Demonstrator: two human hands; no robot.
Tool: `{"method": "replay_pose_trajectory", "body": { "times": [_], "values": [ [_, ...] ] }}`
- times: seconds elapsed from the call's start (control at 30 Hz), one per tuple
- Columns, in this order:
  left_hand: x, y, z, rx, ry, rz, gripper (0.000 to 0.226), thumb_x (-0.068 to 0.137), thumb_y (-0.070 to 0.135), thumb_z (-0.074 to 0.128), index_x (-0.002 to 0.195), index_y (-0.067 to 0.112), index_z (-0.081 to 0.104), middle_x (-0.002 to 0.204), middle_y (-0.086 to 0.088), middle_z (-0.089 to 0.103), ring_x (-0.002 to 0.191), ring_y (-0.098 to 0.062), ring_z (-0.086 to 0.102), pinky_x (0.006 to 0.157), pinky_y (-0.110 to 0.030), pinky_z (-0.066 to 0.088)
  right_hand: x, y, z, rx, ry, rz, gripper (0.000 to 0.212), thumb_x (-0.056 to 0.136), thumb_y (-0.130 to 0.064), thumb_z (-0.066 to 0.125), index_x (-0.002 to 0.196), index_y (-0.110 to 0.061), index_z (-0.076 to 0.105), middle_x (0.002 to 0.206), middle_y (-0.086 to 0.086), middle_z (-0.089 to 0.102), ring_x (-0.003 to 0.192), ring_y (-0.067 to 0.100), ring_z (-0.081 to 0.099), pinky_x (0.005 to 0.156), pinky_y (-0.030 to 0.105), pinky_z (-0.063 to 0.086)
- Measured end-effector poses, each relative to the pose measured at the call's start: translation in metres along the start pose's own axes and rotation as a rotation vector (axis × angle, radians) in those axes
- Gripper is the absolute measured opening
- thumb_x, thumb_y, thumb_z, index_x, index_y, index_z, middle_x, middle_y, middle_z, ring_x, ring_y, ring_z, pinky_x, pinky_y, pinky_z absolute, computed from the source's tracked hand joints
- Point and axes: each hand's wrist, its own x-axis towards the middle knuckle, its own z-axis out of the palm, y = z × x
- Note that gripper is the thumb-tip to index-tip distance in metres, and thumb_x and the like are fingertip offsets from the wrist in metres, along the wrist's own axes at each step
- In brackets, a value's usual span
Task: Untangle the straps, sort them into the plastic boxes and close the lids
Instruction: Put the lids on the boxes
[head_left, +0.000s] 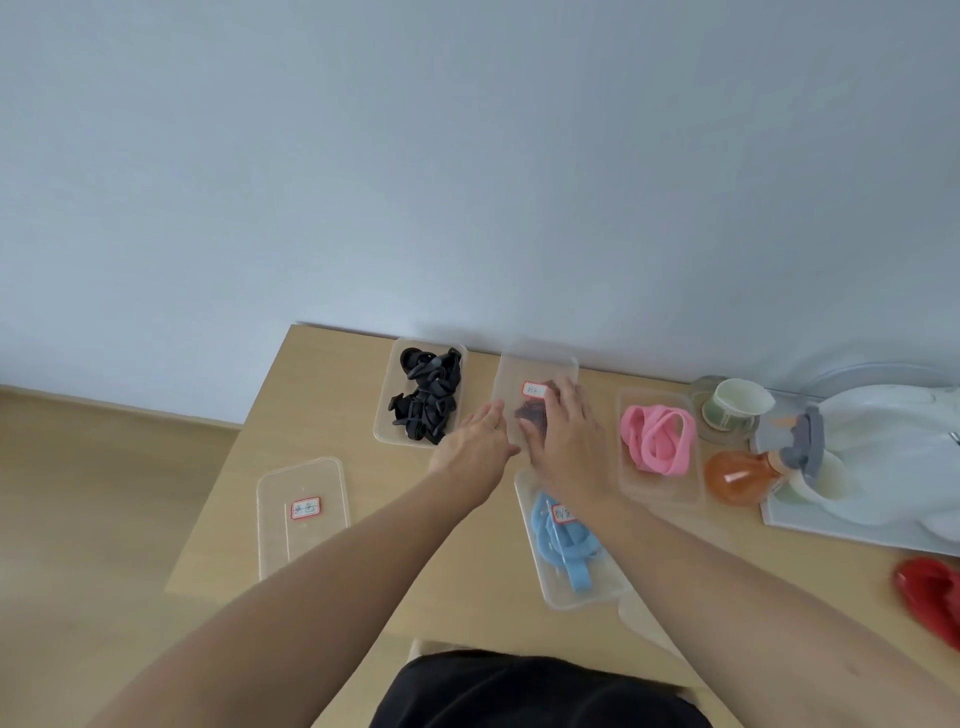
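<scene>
Right now the table (337, 415) carries everything, its back edge against the wall and its left edge dropping to the floor just beside the loose lid (301, 540). On the far right a pale tray (831, 525) crowded with dishes and an orange bottle (737, 475) boxes me in on that side.

Sorting looks finished, as far as I can judge: I see no tangled pile left on the wood. Four clear boxes hold one colour each. The black box (387, 431) sits uncovered at the back left with the black straps (426, 400) heaped in it. The pink box (665, 493) also seems uncovered, with the pink straps (657, 439) coiled inside. The blue box (582, 597) nearest me holds the blue straps (563, 545), and a label over them suggests its lid is on.

Both hands are on the middle box (537, 364), where dark reddish straps (530, 413) show through its cover. My right hand (563, 431) lies flat on top, fingers straight, pressing. My left hand (478, 441) has its fingers extended against the left edge, gripping nothing.

So two lids remain, I reckon. Bare wood between the loose lid and the blue box gives my arms room.
</scene>
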Motion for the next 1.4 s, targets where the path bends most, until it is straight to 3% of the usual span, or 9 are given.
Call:
{"method": "replay_pose_trajectory", "body": {
  "times": [0.3,0.47,0.6,0.73,0.87,1.0,1.07,1.13,1.4],
  "values": [
    [0.005,0.009,0.001,-0.005,0.028,-0.071,0.038,0.107,0.022,0.047,0.144,0.014,0.053,0.162,-0.006,0.03,0.139,-0.021,0.046,0.104,-0.039,0.05,-0.015,0.012,-0.012,-0.121,-0.276,0.098,0.065,0.106,-0.046,0.038,0.158,-0.011,0.023,0.168,0.009,0.015,0.153,0.041,0.011,0.122,0.047,0.014],
    [-0.047,0.015,-0.003,-0.425,0.387,-0.291,0.031,0.102,0.029,0.051,0.083,0.01,0.067,0.083,-0.004,0.064,0.078,-0.023,0.061,0.069,-0.044,0.052,-0.032,-0.011,-0.021,0.053,0.044,0.05,0.043,0.09,-0.026,0.062,0.13,-0.008,0.059,0.141,0.014,0.054,0.125,0.038,0.049,0.098,0.048,0.043],
    [-0.105,-0.015,0.001,-0.732,0.488,-0.702,0.031,0.099,0.026,0.049,0.073,0.01,0.058,0.068,0.0,0.059,0.06,-0.016,0.05,0.052,-0.033,0.041,-0.066,-0.057,-0.004,0.362,0.172,0.012,0.027,0.081,-0.008,0.067,0.107,-0.004,0.07,0.107,0.014,0.07,0.099,0.04,0.061,0.082,0.047,0.049],
    [-0.151,-0.07,0.012,-0.732,0.425,-1.052,0.035,0.098,0.037,0.044,0.115,0.016,0.066,0.109,-0.001,0.062,0.089,-0.019,0.062,0.079,-0.034,0.053,-0.092,-0.108,0.01,0.682,-0.299,0.137,0.036,0.095,-0.017,0.054,0.129,-0.009,0.064,0.125,0.007,0.067,0.116,0.025,0.06,0.096,0.037,0.049],
    [-0.173,-0.114,0.028,-0.826,0.302,-1.205,0.059,0.097,0.047,0.048,0.143,0.01,0.051,0.142,-0.014,0.046,0.129,-0.035,0.048,0.112,-0.047,0.039,-0.097,-0.148,0.022,0.849,-0.6,0.295,0.047,0.096,-0.029,0.055,0.137,-0.005,0.056,0.14,0.009,0.06,0.127,0.025,0.057,0.103,0.038,0.047],
    [-0.184,-0.14,0.03,-1.016,0.296,-1.209,0.055,0.093,0.044,0.049,0.131,0.005,0.059,0.131,-0.011,0.054,0.114,-0.034,0.057,0.095,-0.038,0.049,-0.09,-0.187,0.039,0.918,-0.701,0.367,0.053,0.095,-0.04,0.06,0.136,-0.006,0.057,0.138,0.005,0.06,0.128,0.024,0.056,0.101,0.037,0.044],
    [-0.182,-0.154,0.029,-1.089,0.306,-1.162,0.023,0.1,0.028,0.05,0.096,0.009,0.063,0.101,-0.011,0.061,0.091,-0.03,0.055,0.072,-0.031,0.045,-0.08,-0.205,0.046,0.958,-0.686,0.388,0.035,0.093,-0.042,0.062,0.115,-0.015,0.069,0.121,0.003,0.069,0.113,0.022,0.064,0.092,0.036,0.05],
    [-0.177,-0.171,0.026,-1.156,0.276,-1.118,0.031,0.099,0.016,0.049,0.068,0.015,0.047,0.071,-0.004,0.048,0.071,-0.025,0.042,0.056,-0.027,0.033,-0.068,-0.219,0.053,0.997,-0.622,0.457,0.028,0.092,-0.037,0.064,0.101,-0.012,0.072,0.101,0.002,0.073,0.093,0.023,0.068,0.081,0.036,0.052],
    [-0.15,-0.25,-0.006,-1.304,0.198,-0.865,0.008,0.09,0.01,0.07,0.097,0.007,0.068,0.092,-0.008,0.067,0.077,-0.021,0.064,0.063,-0.033,0.059,-0.035,-0.248,0.056,1.094,-0.362,0.654,0.007,0.09,-0.023,0.068,0.097,-0.021,0.067,0.087,-0.007,0.063,0.081,0.012,0.056,0.071,0.023,0.042]
  ]
}}
